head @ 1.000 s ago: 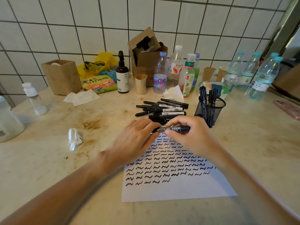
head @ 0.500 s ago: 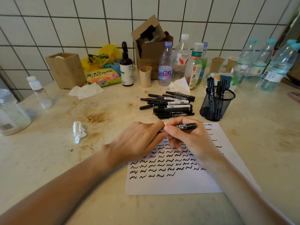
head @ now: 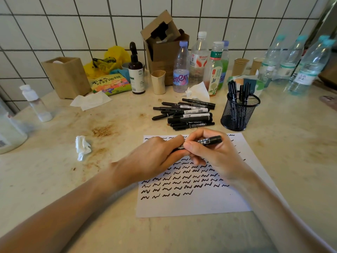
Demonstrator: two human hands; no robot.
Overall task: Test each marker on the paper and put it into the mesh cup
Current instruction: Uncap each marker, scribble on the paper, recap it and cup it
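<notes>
A black marker (head: 209, 140) lies level between both hands, just above the white paper (head: 200, 203) that is covered with rows of black squiggles. My right hand (head: 215, 157) pinches its middle with thumb and fingers. My left hand (head: 156, 159) grips its left end, and that end is hidden inside the fingers. A pile of several black markers (head: 184, 114) lies behind the paper. To the pile's right stands the black mesh cup (head: 238, 112), which holds several markers upright.
Several plastic bottles (head: 198, 61) and a cardboard box (head: 164, 46) line the tiled wall. A crumpled tissue (head: 83, 147) lies left of the paper. A wooden box (head: 65, 75) and small white bottle (head: 35, 103) stand far left. A pink phone (head: 329, 101) is at the right edge.
Both hands have drawn the marker from the pile's edge back toward me over the paper. The camera has tilted, so the whole scene sits lower and closer.
</notes>
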